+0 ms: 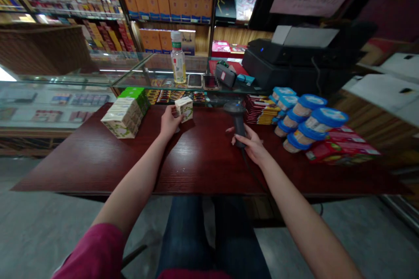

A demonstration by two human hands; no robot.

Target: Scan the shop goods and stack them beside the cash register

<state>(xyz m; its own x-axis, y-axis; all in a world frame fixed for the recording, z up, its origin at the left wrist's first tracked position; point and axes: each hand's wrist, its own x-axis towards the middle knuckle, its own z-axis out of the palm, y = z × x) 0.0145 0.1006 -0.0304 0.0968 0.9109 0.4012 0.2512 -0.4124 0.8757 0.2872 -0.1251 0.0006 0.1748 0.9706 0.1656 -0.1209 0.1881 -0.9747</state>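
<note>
Okay, left hand holds small carton near far edge of the counter, left of centre; right hand grips scanner — best keep carton steady, fingers off its print, scanner head square-on.

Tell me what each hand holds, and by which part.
Left hand: a small patterned carton, held by its left end. Right hand: a dark handheld scanner, held by its handle.

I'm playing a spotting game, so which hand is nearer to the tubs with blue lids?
Right. The right hand, holding the scanner, is left of the blue-lidded tubs; the left hand, on a small box, is farther left.
</note>
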